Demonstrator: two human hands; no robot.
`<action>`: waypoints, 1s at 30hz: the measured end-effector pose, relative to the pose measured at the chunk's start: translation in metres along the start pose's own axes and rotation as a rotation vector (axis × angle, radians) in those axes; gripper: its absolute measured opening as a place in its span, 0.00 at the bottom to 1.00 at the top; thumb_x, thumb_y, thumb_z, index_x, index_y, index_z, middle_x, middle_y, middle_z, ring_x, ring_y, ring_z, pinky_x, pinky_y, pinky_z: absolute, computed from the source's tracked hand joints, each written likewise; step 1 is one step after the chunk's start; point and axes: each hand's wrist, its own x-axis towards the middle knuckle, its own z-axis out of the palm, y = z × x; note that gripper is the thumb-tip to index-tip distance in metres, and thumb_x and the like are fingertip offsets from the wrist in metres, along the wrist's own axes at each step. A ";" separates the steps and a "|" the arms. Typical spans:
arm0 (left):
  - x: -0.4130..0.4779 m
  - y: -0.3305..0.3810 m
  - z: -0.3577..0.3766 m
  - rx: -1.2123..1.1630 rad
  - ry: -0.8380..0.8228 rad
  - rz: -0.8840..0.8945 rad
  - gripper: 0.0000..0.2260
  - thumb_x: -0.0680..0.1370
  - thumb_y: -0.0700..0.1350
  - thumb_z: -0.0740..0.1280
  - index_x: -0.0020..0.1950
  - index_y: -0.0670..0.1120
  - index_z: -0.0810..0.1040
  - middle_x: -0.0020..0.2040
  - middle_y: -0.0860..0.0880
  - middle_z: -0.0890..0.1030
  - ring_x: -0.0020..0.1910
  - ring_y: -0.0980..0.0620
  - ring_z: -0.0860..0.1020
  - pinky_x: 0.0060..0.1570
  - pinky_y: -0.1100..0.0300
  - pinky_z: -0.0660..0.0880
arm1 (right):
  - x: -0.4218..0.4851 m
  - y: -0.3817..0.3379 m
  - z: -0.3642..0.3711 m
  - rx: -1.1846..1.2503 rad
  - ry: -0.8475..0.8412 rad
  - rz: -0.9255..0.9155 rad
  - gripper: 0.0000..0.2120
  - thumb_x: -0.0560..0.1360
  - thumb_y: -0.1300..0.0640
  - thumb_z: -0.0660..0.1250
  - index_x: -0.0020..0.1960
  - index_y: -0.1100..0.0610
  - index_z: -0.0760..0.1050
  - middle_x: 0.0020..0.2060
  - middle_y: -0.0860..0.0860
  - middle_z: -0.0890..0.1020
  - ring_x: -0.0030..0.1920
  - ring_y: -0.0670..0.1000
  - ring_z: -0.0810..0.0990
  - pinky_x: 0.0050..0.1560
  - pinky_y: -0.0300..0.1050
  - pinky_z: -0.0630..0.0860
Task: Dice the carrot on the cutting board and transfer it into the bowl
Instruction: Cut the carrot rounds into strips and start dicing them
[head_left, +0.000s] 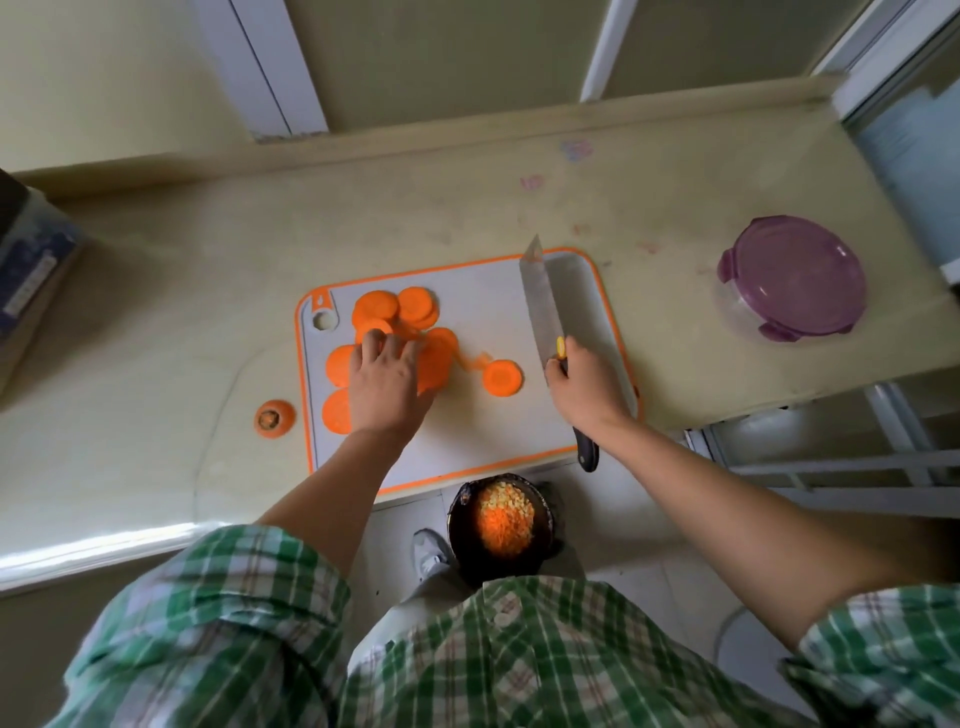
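No word, number or brand can be read here. The blue-and-white printed box (32, 270) at the left edge bears pale lettering too blurred to read. The faint pink and blue marks (576, 149) on the cream countertop (208, 244) form no legible sign.

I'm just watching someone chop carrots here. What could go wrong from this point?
1. The left hand lies spread over the carrot slices, near the knife gripped by the right hand; a fingertip could get nicked.
2. The cutting board sits at the edge of the counter; hard chopping might shift it.
3. The bowl stands lower, beyond that edge, so swept pieces may miss it.
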 end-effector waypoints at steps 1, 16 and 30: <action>0.001 0.000 0.000 0.014 -0.006 -0.002 0.25 0.69 0.52 0.75 0.63 0.45 0.76 0.56 0.42 0.77 0.59 0.38 0.69 0.57 0.45 0.67 | 0.003 0.004 -0.001 0.025 -0.039 0.002 0.06 0.77 0.59 0.57 0.41 0.57 0.66 0.34 0.59 0.76 0.38 0.64 0.77 0.34 0.52 0.70; 0.005 -0.003 -0.009 -0.339 -0.062 -0.079 0.12 0.72 0.45 0.74 0.51 0.43 0.77 0.40 0.45 0.80 0.41 0.42 0.76 0.39 0.54 0.67 | 0.029 0.011 -0.005 0.285 -0.196 0.051 0.08 0.77 0.58 0.59 0.43 0.62 0.67 0.30 0.58 0.73 0.28 0.55 0.71 0.27 0.54 0.74; 0.026 0.076 0.005 -0.641 -0.230 -0.233 0.09 0.74 0.37 0.70 0.54 0.41 0.82 0.45 0.41 0.83 0.43 0.42 0.81 0.46 0.54 0.76 | 0.018 0.039 -0.028 0.456 -0.204 0.174 0.05 0.78 0.62 0.58 0.46 0.64 0.65 0.27 0.57 0.71 0.23 0.52 0.67 0.22 0.40 0.67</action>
